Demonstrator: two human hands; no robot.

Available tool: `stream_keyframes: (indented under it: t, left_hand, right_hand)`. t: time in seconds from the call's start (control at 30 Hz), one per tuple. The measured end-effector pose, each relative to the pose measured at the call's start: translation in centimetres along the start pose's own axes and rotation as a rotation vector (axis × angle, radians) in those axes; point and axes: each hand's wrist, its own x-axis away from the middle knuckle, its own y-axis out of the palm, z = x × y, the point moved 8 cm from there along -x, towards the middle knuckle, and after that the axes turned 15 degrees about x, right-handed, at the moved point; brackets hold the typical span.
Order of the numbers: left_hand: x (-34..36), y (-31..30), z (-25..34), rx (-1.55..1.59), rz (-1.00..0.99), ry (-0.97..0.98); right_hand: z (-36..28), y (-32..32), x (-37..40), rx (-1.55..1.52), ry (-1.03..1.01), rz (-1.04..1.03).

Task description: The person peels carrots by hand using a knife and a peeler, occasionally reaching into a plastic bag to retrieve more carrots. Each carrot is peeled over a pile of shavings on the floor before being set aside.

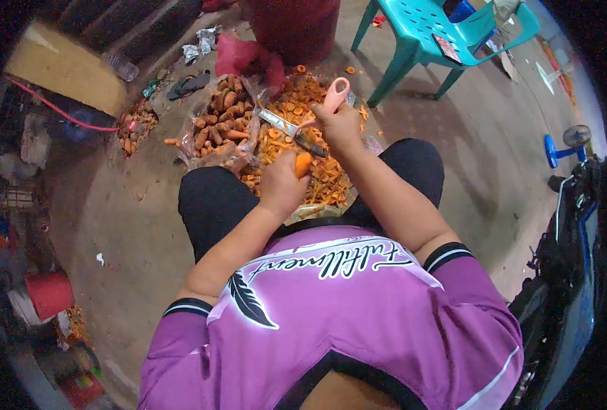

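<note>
My left hand (281, 183) is wrapped round an orange carrot (303, 164), whose bright end shows past the fingers. Above it and to the right, my right hand (340, 126) grips a peeler (336, 96) by its pink handle. The peeler's wide metal blade (276, 124) reaches across toward the left, close over the carrot. Beneath both hands spreads a heap of orange peelings and cut carrot pieces (327, 179). Just left of the heap, a clear plastic bag (189, 140) lies open with several unpeeled carrots (220, 123) in it.
A dark red bin (293, 31) stands beyond the heap, with a red bag (242, 56) beside it. At the upper right is a teal plastic chair (423, 27). A sandal (189, 85) lies left of the carrots. A motorbike (570, 273) stands along the right side.
</note>
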Motion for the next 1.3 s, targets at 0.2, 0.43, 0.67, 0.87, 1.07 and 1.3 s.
stream_keyframes:
  t: [0.2, 0.43, 0.67, 0.87, 1.07, 1.3]
  left_hand:
    - [0.6, -0.7, 0.9, -0.023, 0.089, 0.172]
    - [0.8, -0.9, 1.5, 0.071, 0.127, 0.286]
    - [0.9, -1.2, 2.5, 0.196, 0.127, 0.400]
    - [0.5, -1.2, 1.5, 0.259, 0.169, 0.254]
    - [0.4, -0.7, 1.4, 0.678, 0.103, 0.213]
    - [0.1, 0.3, 0.4, 0.366, -0.030, 0.009]
  right_hand:
    - [-1.2, -0.1, 2.6, -0.205, 0.217, -0.166]
    - [0.7, -0.8, 2.1, -0.331, 0.392, -0.225]
    - [-0.6, -0.7, 3.2, -0.468, 0.414, -0.291]
    - [-1.3, -0.5, 2.9, -0.407, 0.215, -0.229]
    - [-2.6, -0.8, 3.7, -0.252, -0.003, -0.129]
    - [-2.4, -1.3, 2.7, -0.307, 0.031, -0.146]
